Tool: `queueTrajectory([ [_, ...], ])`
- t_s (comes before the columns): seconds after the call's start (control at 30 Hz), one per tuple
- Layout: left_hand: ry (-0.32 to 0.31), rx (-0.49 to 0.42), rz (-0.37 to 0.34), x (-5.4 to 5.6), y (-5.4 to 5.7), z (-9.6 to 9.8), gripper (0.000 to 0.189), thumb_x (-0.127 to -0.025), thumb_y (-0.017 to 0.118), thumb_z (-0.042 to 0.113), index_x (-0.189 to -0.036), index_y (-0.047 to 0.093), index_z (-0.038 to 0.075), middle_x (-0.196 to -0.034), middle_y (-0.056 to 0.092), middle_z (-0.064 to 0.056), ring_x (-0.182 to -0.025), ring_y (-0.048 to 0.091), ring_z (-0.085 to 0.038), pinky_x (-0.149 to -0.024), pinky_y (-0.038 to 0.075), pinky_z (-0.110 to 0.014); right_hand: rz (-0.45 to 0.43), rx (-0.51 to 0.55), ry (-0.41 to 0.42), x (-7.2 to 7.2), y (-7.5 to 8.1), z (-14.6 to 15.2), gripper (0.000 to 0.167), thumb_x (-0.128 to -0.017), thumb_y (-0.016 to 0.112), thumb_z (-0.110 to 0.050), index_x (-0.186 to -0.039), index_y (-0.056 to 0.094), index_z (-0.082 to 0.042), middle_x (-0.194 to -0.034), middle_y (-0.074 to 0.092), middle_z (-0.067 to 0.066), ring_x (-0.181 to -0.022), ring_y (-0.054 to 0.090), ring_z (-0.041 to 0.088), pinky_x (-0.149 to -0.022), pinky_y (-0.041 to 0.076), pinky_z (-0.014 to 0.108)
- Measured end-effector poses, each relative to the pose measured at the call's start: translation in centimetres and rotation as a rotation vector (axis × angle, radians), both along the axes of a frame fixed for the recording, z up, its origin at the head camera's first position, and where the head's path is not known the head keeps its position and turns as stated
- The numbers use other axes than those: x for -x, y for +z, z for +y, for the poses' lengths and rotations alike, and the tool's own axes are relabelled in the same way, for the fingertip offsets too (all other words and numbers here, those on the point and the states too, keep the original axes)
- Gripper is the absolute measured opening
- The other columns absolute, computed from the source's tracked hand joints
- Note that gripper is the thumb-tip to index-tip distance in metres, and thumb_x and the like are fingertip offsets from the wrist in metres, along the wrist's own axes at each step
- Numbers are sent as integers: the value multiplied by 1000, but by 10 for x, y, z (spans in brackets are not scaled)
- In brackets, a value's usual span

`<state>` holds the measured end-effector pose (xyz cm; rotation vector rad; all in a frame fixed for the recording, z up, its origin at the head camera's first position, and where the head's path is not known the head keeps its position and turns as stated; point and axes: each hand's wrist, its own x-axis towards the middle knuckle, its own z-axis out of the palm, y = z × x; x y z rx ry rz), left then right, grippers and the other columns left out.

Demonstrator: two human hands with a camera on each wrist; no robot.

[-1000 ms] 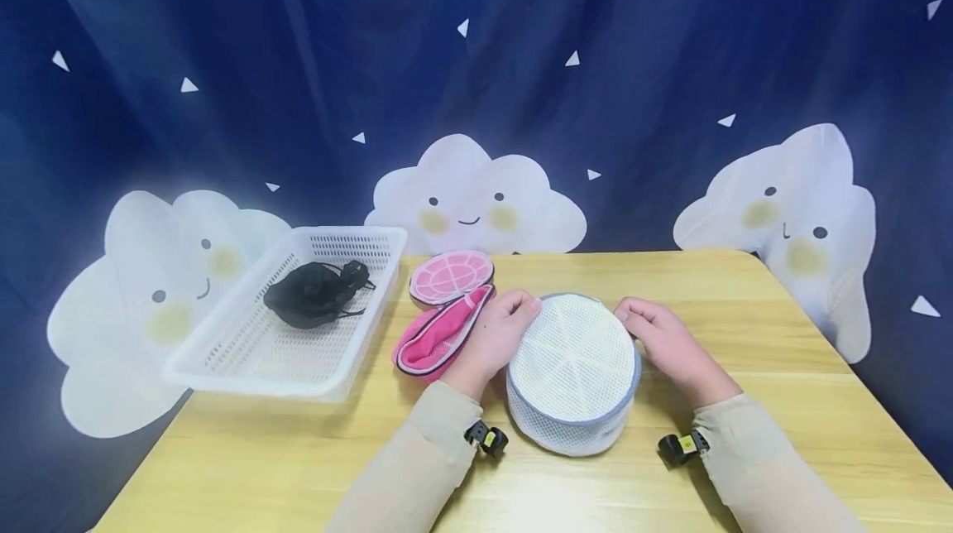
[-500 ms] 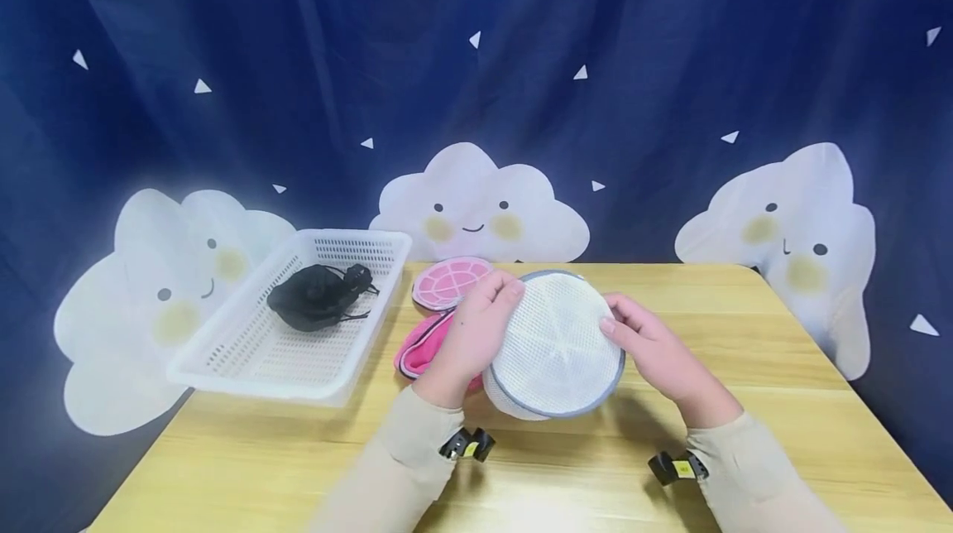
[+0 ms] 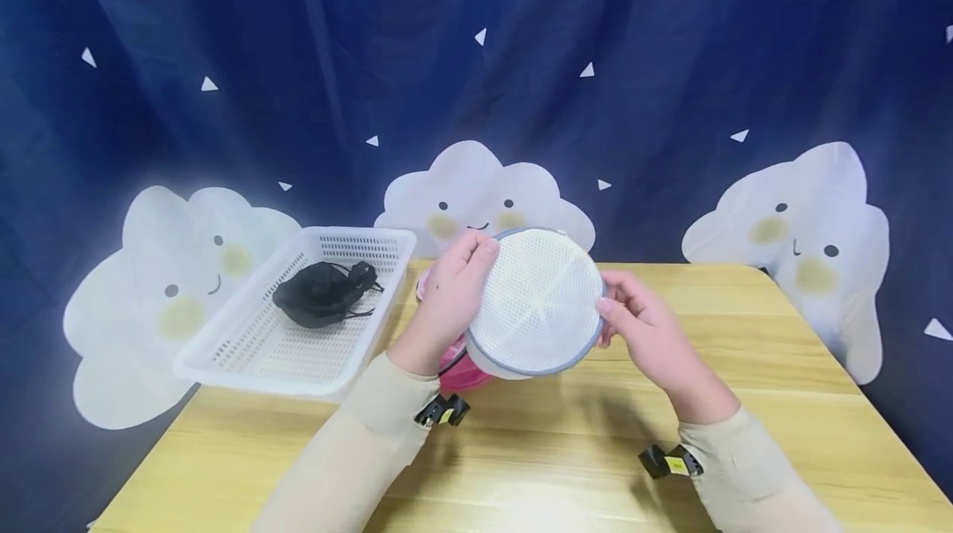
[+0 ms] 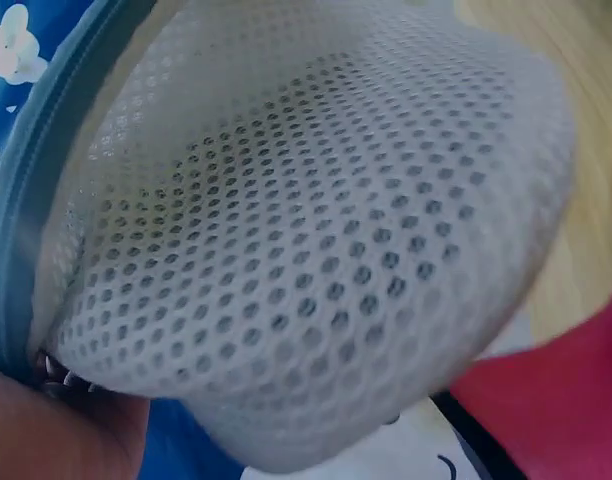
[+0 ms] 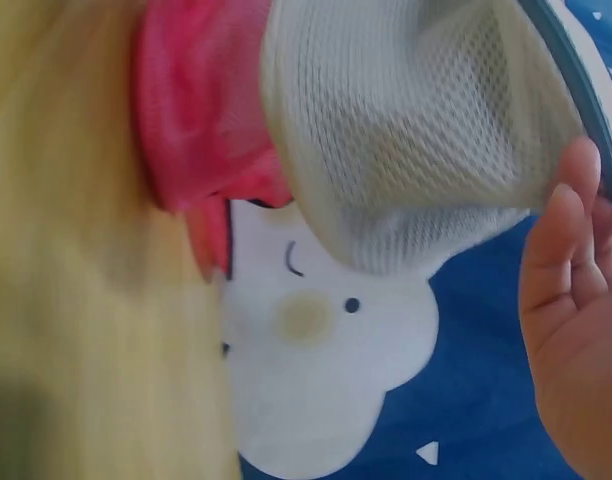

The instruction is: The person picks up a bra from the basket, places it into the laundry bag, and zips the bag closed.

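Note:
A round white mesh laundry bag (image 3: 539,301) with a blue-grey edge is held up off the table between both hands, its round top tilted towards me. My left hand (image 3: 449,293) grips the bag's left edge, thumb on top. On the opposite side my right hand (image 3: 648,338) pinches the rim between thumb and fingers. The bag's soft mesh side (image 4: 316,230) sags in the left wrist view, and the right wrist view shows the fingertips at the blue zip edge (image 5: 576,90). Behind the left hand and the white bag, a pink mesh bag (image 3: 465,372) on the table is mostly hidden.
A white plastic basket (image 3: 256,388) stands at the table's left, with a black drawstring bag (image 3: 320,295) lying in it. The wooden table (image 3: 744,351) ends at a blue curtain (image 3: 521,36) printed with clouds.
Both hands have lifted the white mesh laundry bag off the table and moved it up and slightly left, tilting its top towards me. It now covers more of the pink bag.

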<state>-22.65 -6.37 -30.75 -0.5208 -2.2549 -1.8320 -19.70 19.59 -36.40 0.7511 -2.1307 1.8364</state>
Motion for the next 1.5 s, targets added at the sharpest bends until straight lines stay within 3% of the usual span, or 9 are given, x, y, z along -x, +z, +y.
queueTrajectory([
  [0.17, 4, -73, -37, 11, 3, 25, 19, -105, 53, 21, -117, 63, 10, -101, 60, -7, -83, 61, -20, -73, 54, -34, -40, 40, -183, 4, 17, 10, 28, -104, 51, -4, -131, 52, 5, -87, 54, 6, -72, 58, 13, -64, 54, 23],
  [0.27, 0, -53, -107, 18, -4, 44, 34, -103, 55, 17, -136, 58, 15, -110, 59, -7, -88, 64, -21, -77, 56, -37, -95, 52, -264, 11, 18, 24, 33, -106, 48, -9, -137, 48, 2, -92, 51, 7, -77, 56, 12, -67, 53, 21],
  [0.43, -105, 165, -210, 26, -38, 68, 54, -102, 56, 16, -154, 41, 16, -138, 55, -8, -111, 61, -18, -94, 51, -37, -194, -148, -367, 28, 2, 56, 43, -108, 41, -17, -147, 42, 1, -102, 53, 13, -81, 56, 13, -66, 51, 24],
  [0.57, -210, 314, -270, 33, -67, 75, 55, -102, 57, 12, -154, 39, 8, -139, 57, -13, -107, 64, -18, -95, 52, -39, -281, -389, -354, 43, -18, 75, 45, -109, 38, -19, -149, 42, 1, -107, 58, 20, -85, 58, 21, -69, 53, 33],
  [0.83, -221, 742, -144, 41, -85, 75, 56, -99, 65, 21, -150, 45, 7, -141, 59, -7, -131, 52, -19, -112, 37, -36, -239, -667, -376, 59, -47, 84, 37, -105, 45, -12, -139, 51, 0, -106, 62, 21, -93, 59, 33, -74, 49, 40],
  [0.97, -210, 850, -117, 34, -76, 67, 60, -99, 65, 28, -152, 43, 9, -146, 54, -4, -136, 48, -18, -113, 35, -36, -172, -675, -419, 57, -50, 80, 36, -102, 47, -8, -136, 54, 3, -108, 61, 22, -97, 57, 35, -81, 47, 46],
  [1.27, -212, 1002, -20, 12, -6, 15, 70, -102, 58, 39, -159, 30, 11, -160, 37, -6, -147, 33, -22, -118, 26, -39, 26, -564, -509, 46, -15, 49, 26, -98, 51, -8, -121, 64, -4, -94, 58, 11, -83, 51, 26, -74, 41, 41],
  [1.4, -171, 1012, 2, 17, 12, -23, 68, -101, 58, 40, -158, 34, 12, -158, 41, -6, -145, 36, -24, -117, 28, -43, 43, -555, -440, 43, -6, 30, 23, -98, 55, -9, -118, 65, -7, -87, 57, 6, -77, 51, 23, -70, 42, 38],
  [1.5, -76, 1038, -15, 28, 20, -53, 66, -99, 59, 41, -156, 38, 15, -155, 44, -7, -140, 44, -28, -114, 33, -51, 24, -535, -380, 41, -1, 14, 21, -98, 57, -10, -118, 66, -10, -86, 58, 4, -75, 53, 22, -67, 43, 36],
])
